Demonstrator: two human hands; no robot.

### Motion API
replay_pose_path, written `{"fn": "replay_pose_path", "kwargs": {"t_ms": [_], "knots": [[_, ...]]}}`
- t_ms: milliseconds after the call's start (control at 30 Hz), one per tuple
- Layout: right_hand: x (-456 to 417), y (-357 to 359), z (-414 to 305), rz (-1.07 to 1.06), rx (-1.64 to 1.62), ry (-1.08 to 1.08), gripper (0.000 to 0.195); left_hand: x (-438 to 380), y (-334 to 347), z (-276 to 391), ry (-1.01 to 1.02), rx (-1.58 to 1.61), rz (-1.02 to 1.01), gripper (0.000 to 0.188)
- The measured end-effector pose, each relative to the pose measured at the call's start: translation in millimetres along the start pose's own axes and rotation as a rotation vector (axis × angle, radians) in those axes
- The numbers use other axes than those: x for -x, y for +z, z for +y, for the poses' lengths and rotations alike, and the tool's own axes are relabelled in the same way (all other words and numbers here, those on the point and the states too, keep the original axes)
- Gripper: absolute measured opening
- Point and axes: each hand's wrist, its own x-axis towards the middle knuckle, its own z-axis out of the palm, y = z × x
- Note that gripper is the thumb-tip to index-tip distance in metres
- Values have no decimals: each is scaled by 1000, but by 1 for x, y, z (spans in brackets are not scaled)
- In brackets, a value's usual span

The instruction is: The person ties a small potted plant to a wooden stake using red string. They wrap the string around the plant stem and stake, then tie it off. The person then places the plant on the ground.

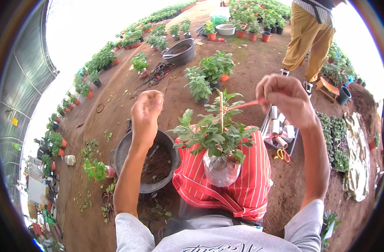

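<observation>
A leafy potted plant (215, 140) sits upright on my lap, over a red striped apron (255, 170). Clear plastic wraps its pot (222, 173). A thin wooden stake (221, 110) rises among the leaves, with a red tie around it near the top. From that tie a red ribbon (247, 104) runs taut to my right hand (285, 100), whose fingers pinch its end; the hand is slightly blurred. My left hand (147, 115) is raised left of the plant with its fingers curled closed, and nothing shows in it.
A black tub of soil (157, 171) stands at my left. To the right lies a tray (280, 132) of rolls, with yellow-and-red-handled scissors (282, 155) beside it. More potted plants (199, 85) stand ahead. A person in tan trousers (308, 37) is at the upper right.
</observation>
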Motion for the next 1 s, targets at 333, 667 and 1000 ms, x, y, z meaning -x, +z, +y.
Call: {"fn": "replay_pose_path", "kwargs": {"t_ms": [333, 667, 1000], "knots": [[104, 33, -7, 137, -466, -376, 27, 95, 63, 43, 630, -262, -131, 23], [244, 115, 57, 200, -575, 180, 12, 220, 144, 17, 54, 112, -842, 58], [296, 75, 142, 804, -177, 251, 3, 242, 161, -39, -187, -8, -918, 8]]}}
